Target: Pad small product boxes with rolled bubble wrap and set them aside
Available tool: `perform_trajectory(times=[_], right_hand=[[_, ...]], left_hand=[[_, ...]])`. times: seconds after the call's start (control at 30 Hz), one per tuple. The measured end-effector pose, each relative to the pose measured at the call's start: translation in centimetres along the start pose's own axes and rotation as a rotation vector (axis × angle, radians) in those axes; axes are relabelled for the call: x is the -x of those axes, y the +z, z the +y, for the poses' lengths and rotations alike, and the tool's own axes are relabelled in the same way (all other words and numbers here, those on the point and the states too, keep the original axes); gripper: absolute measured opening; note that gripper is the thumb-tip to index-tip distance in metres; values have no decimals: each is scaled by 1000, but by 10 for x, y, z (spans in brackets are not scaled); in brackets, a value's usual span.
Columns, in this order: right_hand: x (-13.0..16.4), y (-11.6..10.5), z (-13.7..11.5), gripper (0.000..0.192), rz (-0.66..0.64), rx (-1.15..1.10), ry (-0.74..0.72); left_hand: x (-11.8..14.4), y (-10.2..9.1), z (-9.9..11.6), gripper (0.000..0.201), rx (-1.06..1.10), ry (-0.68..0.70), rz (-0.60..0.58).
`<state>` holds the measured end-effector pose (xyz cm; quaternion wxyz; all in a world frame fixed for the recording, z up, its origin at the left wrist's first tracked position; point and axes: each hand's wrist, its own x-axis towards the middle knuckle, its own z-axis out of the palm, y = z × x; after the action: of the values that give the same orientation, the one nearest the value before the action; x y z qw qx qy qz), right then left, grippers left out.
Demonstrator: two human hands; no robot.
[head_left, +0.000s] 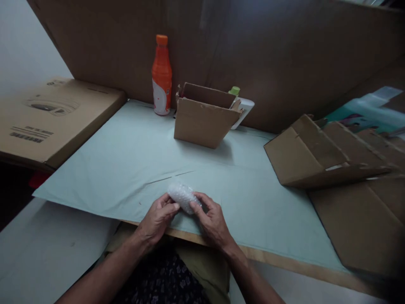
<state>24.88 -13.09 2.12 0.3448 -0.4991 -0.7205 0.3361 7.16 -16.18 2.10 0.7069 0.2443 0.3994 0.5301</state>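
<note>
A small white bubble-wrapped bundle (pixel 182 196) is gripped by closed fingers of left hand (pixel 157 219) and right hand (pixel 212 221), near the worktop (pixel 126 169) edge.

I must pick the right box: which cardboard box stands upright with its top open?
The small cardboard box beside the orange bottle; the other boxes lie flat or folded.

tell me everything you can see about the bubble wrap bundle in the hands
The bubble wrap bundle is a small, whitish, oblong roll of bubbled plastic; what it wraps is hidden. It lies tilted just above the pale green table cover near the front edge, gripped by the left hand and right hand.
</note>
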Motion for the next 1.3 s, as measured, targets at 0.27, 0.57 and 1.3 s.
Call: perform_trajectory(times=[0.27, 0.57, 1.3], right_hand=[[9, -13, -1, 45, 36, 75, -70], [-39, -30, 20, 28, -159, -344, 125], [-33, -91, 50, 48, -391, -586, 188]], left_hand=[[-3, 12, -14, 35, 18, 59, 120], [-36, 2, 39, 47, -664, 332, 2], [-117, 54, 153, 24, -1964, 1174, -108]])
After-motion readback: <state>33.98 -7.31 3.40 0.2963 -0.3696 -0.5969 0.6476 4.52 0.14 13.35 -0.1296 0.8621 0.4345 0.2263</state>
